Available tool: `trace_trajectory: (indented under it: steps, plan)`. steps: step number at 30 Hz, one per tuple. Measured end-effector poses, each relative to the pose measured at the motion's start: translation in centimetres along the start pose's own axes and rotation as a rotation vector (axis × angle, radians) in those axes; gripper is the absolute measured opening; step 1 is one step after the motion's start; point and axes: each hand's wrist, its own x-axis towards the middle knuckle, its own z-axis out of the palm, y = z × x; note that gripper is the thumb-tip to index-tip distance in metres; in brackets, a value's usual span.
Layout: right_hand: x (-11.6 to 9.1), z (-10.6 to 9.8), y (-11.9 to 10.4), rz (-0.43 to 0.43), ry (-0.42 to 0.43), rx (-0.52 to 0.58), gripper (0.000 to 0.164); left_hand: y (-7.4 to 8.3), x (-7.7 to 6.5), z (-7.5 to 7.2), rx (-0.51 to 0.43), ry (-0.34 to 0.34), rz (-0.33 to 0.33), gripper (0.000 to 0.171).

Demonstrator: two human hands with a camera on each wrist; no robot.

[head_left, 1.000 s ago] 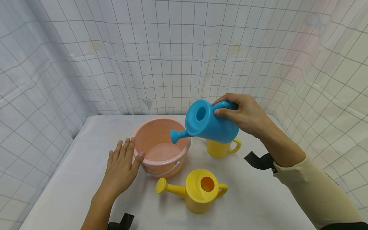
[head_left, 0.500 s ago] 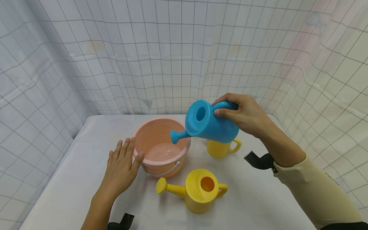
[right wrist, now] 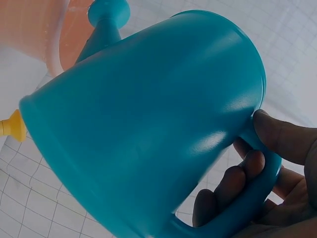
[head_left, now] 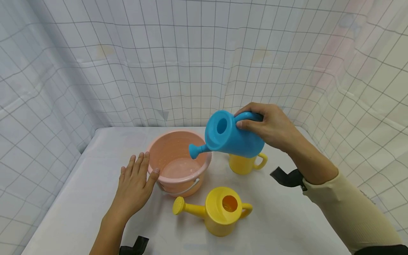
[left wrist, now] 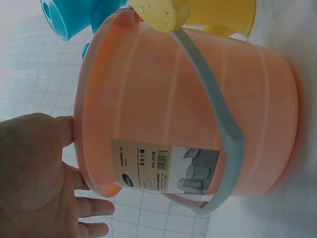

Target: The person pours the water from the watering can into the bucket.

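Note:
My right hand (head_left: 269,125) grips the handle of a blue watering can (head_left: 237,138), its fingers curled round the loop in the right wrist view. The can is tilted to the left, with its spout head over the pink bucket (head_left: 180,180). No stream of water can be made out at the spout. Against the bucket's left rim rests my left hand (head_left: 135,186), fingers straight and thumb touching the rim. A label (left wrist: 166,166) and a grey handle (left wrist: 218,109) show on the bucket's side in the left wrist view.
A yellow watering can (head_left: 221,212) stands in front, its spout pointing left near the bucket. Another yellow vessel with a handle (head_left: 243,164) is partly hidden behind the blue can. A white gridded curtain (head_left: 191,71) surrounds the white-covered table (head_left: 95,184).
Almost nothing differs. The blue watering can and right hand have shifted very slightly to the left; the left hand, bucket and yellow cans keep their places.

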Motion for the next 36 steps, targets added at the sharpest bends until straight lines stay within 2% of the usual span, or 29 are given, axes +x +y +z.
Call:
trace_trajectory:
  steps: [7,20,36]
  plan:
    - [0.01,0.05,-0.13,0.008,-0.008,0.0,0.024,-0.08,-0.04,0.19,-0.014,0.01,0.005,0.071]
    - [0.05,0.06,-0.2,0.004,-0.011,-0.005,0.024,0.17,0.12,-0.27,0.002,-0.026,-0.015,0.073]
    - [0.04,0.06,-0.3,0.017,-0.012,-0.031,0.023,0.07,0.09,-0.14,-0.001,-0.014,-0.009,0.072]
